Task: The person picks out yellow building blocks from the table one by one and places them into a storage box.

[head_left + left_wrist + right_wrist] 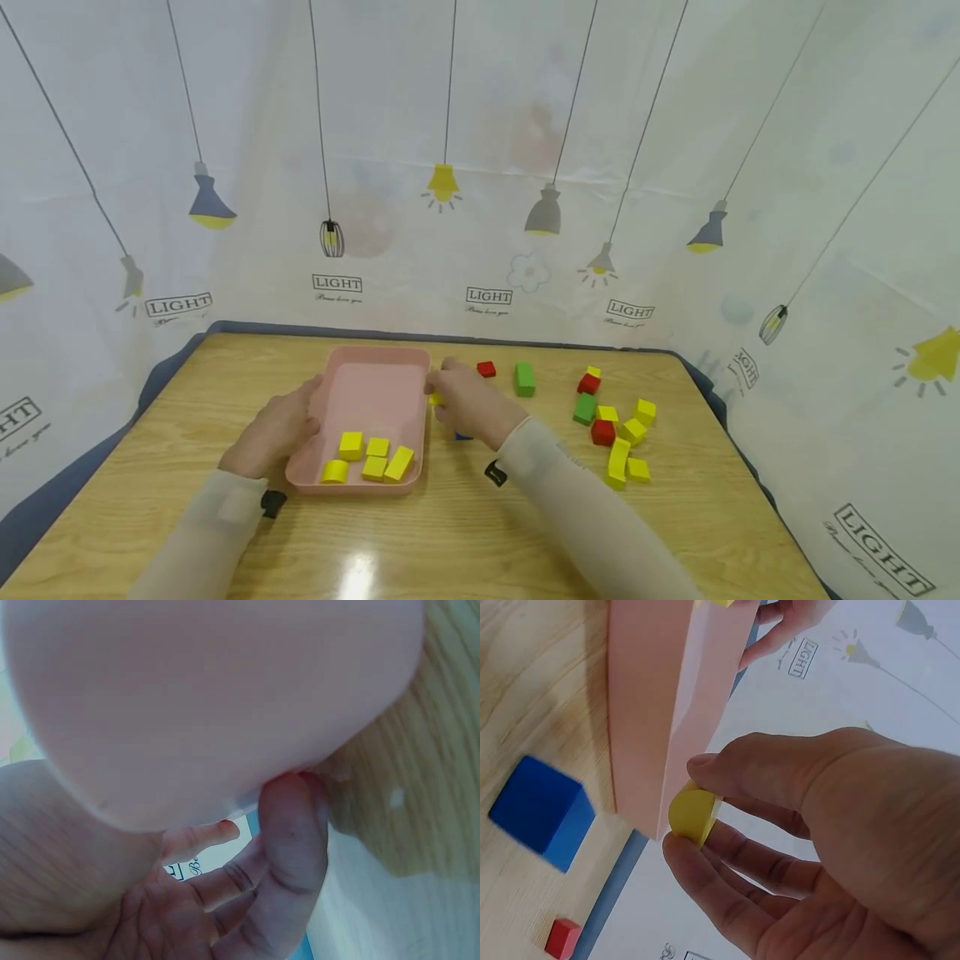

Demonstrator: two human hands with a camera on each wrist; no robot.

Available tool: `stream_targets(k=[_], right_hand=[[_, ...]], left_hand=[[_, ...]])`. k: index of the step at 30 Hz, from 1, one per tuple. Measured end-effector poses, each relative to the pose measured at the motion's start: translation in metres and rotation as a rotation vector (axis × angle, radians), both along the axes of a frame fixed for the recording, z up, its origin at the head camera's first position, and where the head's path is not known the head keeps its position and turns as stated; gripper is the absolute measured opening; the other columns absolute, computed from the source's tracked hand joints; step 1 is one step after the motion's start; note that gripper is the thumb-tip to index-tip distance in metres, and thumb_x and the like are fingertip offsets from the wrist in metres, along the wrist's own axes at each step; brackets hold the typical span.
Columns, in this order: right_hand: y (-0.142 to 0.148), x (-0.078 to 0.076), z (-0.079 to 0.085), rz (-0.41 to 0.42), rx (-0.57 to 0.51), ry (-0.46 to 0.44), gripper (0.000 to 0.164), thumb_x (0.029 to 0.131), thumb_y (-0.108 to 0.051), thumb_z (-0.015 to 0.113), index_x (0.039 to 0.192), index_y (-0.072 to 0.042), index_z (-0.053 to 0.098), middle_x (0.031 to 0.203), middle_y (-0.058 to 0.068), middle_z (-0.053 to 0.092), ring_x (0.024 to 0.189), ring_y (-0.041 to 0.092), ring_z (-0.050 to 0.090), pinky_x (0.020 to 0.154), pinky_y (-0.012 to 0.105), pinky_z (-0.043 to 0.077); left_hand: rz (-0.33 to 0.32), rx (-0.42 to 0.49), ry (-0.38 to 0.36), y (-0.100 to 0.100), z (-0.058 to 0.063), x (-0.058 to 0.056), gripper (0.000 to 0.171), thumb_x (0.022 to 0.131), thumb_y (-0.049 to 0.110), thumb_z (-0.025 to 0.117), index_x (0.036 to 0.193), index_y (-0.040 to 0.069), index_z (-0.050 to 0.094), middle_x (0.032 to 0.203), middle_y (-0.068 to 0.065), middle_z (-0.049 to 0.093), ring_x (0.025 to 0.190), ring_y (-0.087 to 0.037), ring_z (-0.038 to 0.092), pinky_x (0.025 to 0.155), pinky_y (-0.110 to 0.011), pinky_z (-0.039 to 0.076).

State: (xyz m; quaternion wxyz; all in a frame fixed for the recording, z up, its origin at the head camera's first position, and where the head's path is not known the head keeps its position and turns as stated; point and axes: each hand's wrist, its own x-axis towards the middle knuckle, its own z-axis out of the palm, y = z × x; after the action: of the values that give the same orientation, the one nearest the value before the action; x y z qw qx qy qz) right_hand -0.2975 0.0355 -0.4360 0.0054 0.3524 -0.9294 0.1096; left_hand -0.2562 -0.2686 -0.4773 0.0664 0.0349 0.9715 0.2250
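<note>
Right hand [847, 817] pinched a yellow block [693, 814], one face rounded, beside the pink tray [645, 712]. Blue block [540, 810] sat near the tray; red block [562, 939] lay farther from it. Left hand [799, 622] was at the tray's opposite side.

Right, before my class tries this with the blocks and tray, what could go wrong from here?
The rounded yellow block is pinched near the fingertips of the right hand, so it might slip and drop beside the pink tray.

The blue block sits on the table close to that hand, which could nudge it.

The left hand holds the tray's side; a sudden tug might slide the yellow blocks in the tray.
</note>
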Motion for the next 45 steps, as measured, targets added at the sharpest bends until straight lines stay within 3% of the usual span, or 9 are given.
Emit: stream_targets(k=[6, 17, 21, 31, 45], right_hand=[[-0.014, 0.011, 0.002, 0.060, -0.017, 0.037, 0.026, 0.089, -0.013, 0.076, 0.114, -0.014, 0.069, 0.106, -0.001, 0.057, 0.090, 0.011, 0.053, 0.081, 0.020, 0.049], [-0.036, 0.027, -0.006, 0.100, -0.027, -0.037, 0.030, 0.088, -0.014, 0.078, 0.117, -0.017, 0.069, 0.102, -0.005, 0.049, 0.083, 0.008, 0.053, 0.073, 0.013, 0.047], [-0.041, 0.030, -0.010, 0.107, 0.000, -0.051, 0.030, 0.090, -0.016, 0.077, 0.119, -0.016, 0.069, 0.102, -0.004, 0.051, 0.083, 0.008, 0.053, 0.073, 0.013, 0.048], [-0.046, 0.032, -0.013, 0.109, 0.067, -0.020, 0.031, 0.090, -0.021, 0.078, 0.120, -0.016, 0.070, 0.103, -0.002, 0.056, 0.083, 0.008, 0.052, 0.076, 0.015, 0.049], [-0.045, 0.034, -0.017, 0.090, 0.091, -0.025, 0.034, 0.089, -0.020, 0.079, 0.122, -0.018, 0.069, 0.107, -0.001, 0.057, 0.086, 0.010, 0.052, 0.078, 0.017, 0.050]], left_hand=[[0.005, -0.002, 0.002, 0.001, 0.000, -0.001, 0.070, 0.099, 0.007, 0.058, 0.157, -0.004, 0.019, 0.137, -0.033, 0.050, 0.098, -0.032, 0.059, 0.096, -0.056, 0.046], [-0.034, -0.018, 0.046, -0.004, -0.003, -0.002, 0.071, 0.098, 0.006, 0.061, 0.155, -0.005, 0.020, 0.135, -0.034, 0.051, 0.102, -0.035, 0.060, 0.096, -0.058, 0.045], [-0.028, -0.002, 0.043, -0.002, -0.003, -0.001, 0.071, 0.099, 0.007, 0.060, 0.156, -0.004, 0.020, 0.138, -0.033, 0.049, 0.108, -0.036, 0.059, 0.099, -0.059, 0.043], [-0.018, 0.012, 0.037, -0.001, -0.001, 0.001, 0.070, 0.099, 0.007, 0.058, 0.157, -0.003, 0.019, 0.138, -0.032, 0.051, 0.098, -0.031, 0.058, 0.098, -0.057, 0.045], [-0.008, 0.017, 0.027, -0.001, -0.003, 0.000, 0.071, 0.099, 0.006, 0.058, 0.157, -0.002, 0.019, 0.142, -0.032, 0.046, 0.103, -0.033, 0.057, 0.099, -0.058, 0.043]])
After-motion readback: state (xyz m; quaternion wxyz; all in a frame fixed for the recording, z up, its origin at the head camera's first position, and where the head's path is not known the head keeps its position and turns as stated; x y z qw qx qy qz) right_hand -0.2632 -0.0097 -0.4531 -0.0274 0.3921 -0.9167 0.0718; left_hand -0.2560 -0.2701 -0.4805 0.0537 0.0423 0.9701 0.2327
